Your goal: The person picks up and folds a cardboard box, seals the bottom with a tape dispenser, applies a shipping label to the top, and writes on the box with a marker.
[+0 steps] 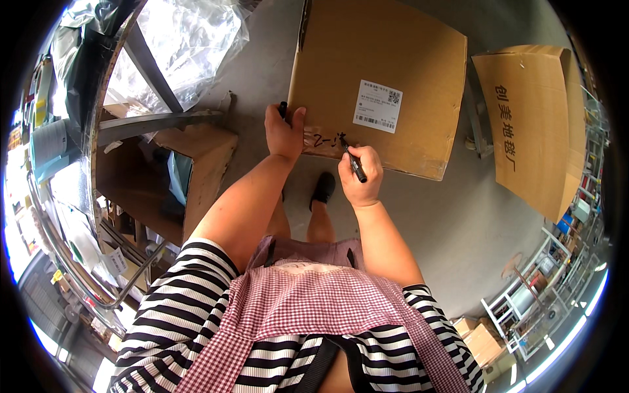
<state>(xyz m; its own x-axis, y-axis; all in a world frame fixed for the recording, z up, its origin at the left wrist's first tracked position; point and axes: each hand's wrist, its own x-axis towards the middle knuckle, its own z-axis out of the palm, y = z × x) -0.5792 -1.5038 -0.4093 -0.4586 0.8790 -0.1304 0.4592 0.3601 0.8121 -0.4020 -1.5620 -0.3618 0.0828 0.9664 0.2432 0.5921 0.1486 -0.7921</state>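
A large brown cardboard box point(393, 46) stands in front of me, with a white printed label point(378, 106) on it. My right hand point(362, 175) is closed round a black marker pen point(354, 164), its tip at the box's lower part. Black handwritten strokes point(325, 140) run along there, left of the pen. At the box's left edge, my left hand point(285, 133) touches the cardboard, with a small black marker cap point(283, 109) gripped between its fingers. Clear tape covers the lower left corner of the box.
A brown cardboard piece point(529, 131) with dark printing stands at the right, beside a metal leg. To the left are a metal-framed table point(151, 124), clear plastic wrap point(190, 52) and an open cardboard box point(209, 164) underneath. Racks of goods line the far right point(534, 288).
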